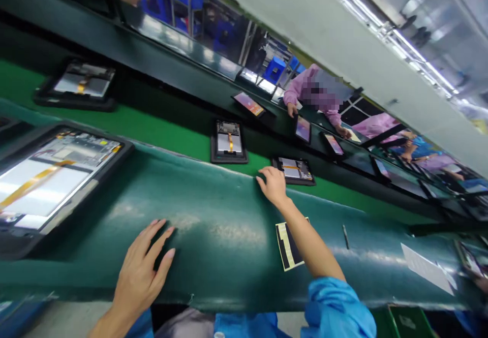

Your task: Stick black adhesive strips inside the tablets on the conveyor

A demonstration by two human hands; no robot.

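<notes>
My left hand hovers over or rests on the near green worktop; its fingers are spread and nothing is in them. My right hand reaches out to the worktop's far edge, fingers loosely bent and apart, holding nothing that I can see. Just beside it an opened tablet in a black frame lies on the green conveyor belt; whether they touch I cannot tell. Another opened tablet, with an orange ribbon cable, lies on the belt further left. Under my right forearm is a dark sheet with pale yellow strips, partly covered.
A large opened tablet lies on the worktop at left, with another opened tablet on the belt behind. A thin pen-like tool and white paper lie at right. Across the belt, people in pink handle tablets with lit screens.
</notes>
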